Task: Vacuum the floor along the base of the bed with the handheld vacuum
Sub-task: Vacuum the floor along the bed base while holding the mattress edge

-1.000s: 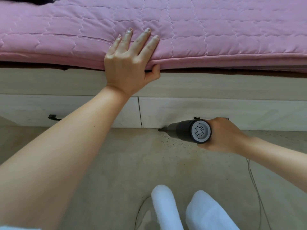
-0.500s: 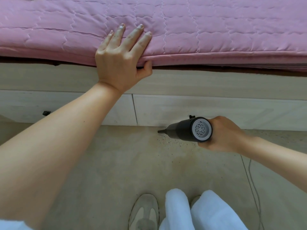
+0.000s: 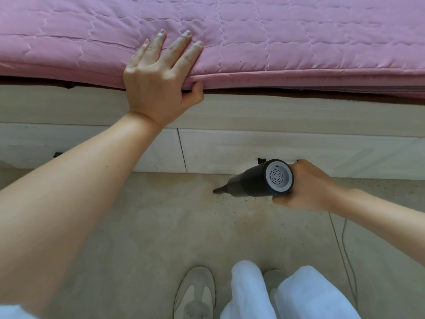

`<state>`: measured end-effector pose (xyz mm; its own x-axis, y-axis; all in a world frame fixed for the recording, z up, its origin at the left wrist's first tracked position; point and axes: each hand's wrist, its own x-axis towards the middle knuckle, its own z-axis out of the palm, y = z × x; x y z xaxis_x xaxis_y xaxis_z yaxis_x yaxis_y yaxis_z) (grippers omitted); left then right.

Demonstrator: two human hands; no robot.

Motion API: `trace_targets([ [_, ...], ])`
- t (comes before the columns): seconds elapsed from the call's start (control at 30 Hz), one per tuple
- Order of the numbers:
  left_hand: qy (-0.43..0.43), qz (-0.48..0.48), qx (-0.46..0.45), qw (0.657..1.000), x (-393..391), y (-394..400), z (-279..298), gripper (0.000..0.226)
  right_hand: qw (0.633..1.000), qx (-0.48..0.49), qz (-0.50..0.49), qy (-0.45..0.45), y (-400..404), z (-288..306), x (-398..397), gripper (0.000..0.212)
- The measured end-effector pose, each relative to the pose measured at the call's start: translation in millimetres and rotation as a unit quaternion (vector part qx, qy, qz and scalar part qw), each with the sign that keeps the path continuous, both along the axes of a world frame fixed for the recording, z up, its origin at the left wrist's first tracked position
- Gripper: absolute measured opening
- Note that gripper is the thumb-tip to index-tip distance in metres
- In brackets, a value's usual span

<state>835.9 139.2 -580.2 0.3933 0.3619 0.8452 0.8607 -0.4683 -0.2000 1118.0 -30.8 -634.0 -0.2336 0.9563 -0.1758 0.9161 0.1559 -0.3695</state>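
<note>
Low against the pale floor (image 3: 149,226), the black handheld vacuum (image 3: 259,180) lies nearly level, its narrow nozzle tip just in front of the bed base (image 3: 253,148), with dark specks scattered beneath it. Gripping its rear end is the right hand (image 3: 308,187), fingers curled around the body. Further up, the left hand (image 3: 158,77) rests with fingers spread flat on the pink quilted mattress (image 3: 299,42), thumb tucked under its edge.

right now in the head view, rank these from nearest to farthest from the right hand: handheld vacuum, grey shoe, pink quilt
1. handheld vacuum: gripped by the right hand.
2. grey shoe: on the floor, below and left.
3. pink quilt: on the bed, above the drawers.
</note>
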Motion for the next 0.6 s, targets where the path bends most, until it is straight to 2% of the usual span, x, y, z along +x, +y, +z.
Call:
trace_targets([
  [0.17,0.0,0.002,-0.004,1.0,0.3,-0.2,-0.6,0.05,1.0,0.02,0.018,0.006,1.1,-2.7,-1.7,0.038],
  [0.47,0.001,0.002,0.005,1.0,0.3,1.6,-1.1,0.049,1.0,0.001,0.022,0.013,-3.6,3.1,3.7,0.028],
  [0.6,0.002,0.002,0.004,1.0,0.1,1.9,-1.8,0.049,1.0,0.007,0.018,0.01,-3.1,3.7,-1.6,0.035],
])
